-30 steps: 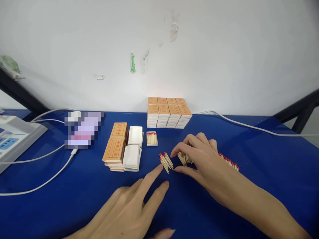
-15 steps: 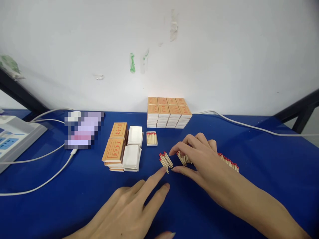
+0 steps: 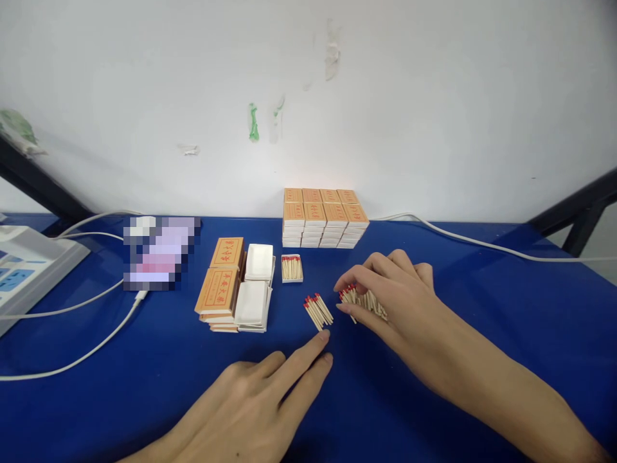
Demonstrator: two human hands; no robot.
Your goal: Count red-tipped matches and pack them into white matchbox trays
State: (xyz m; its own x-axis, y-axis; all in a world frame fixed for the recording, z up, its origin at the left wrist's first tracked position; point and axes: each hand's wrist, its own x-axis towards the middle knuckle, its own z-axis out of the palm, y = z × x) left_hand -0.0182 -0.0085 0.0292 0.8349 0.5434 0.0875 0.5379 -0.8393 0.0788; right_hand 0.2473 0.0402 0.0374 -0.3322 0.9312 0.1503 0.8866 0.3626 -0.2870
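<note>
A small group of red-headed matches (image 3: 317, 312) lies slanted on the blue tabletop. The index fingertip of my left hand (image 3: 260, 399) rests at the lower ends of these matches, and its fingers are stretched out, holding nothing. To the right, my right hand (image 3: 398, 299) curls over a larger heap of matches (image 3: 371, 305), with thumb and index finger on either side of the nearest ones. The hand hides part of that heap. Behind the small group sits an open matchbox tray (image 3: 292, 280) with matches in it, heads toward the wall.
Stacked orange matchbox sleeves (image 3: 219, 289) stand left of piled white inner trays (image 3: 251, 302). Against the wall is a block of matchboxes (image 3: 325, 218). At the left lie a blurred-out phone (image 3: 164, 251), a white cable (image 3: 108, 341) and a power strip (image 3: 24, 270).
My right hand has shifted slightly right and its thumb and index tips have drawn closer together. My left index fingertip has slid a little down and right along the small group of matches.
</note>
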